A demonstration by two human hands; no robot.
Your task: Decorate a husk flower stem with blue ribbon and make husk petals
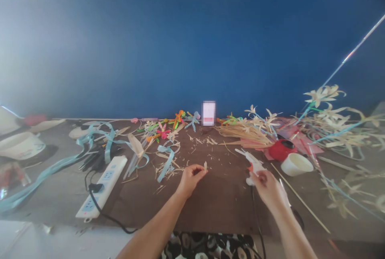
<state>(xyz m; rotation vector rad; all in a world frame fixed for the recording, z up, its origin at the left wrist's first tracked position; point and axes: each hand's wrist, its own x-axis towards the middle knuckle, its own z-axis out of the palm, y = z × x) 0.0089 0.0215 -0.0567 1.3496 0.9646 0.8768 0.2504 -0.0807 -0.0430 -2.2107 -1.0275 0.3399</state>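
My left hand point(190, 178) is closed in a pinch on a small pale straw piece point(205, 166), held just above the brown table point(216, 202). My right hand point(268, 188) is wrapped round the handle of a white glue gun point(252, 162), whose nozzle points up and to the left and rests near the table top. The gun's black cord point(257, 227) runs back toward me. Short straw scraps point(168, 170) lie scattered in front of my left hand.
A white power strip point(104, 184) with a black plug lies at the left, beside light blue ribbons point(60, 162). A red pot point(281, 148) and white cup point(296, 164) stand right of the gun. Straw flowers point(331, 130) and straw bundles pile at the right; coloured pieces point(168, 124) lie against the blue wall.
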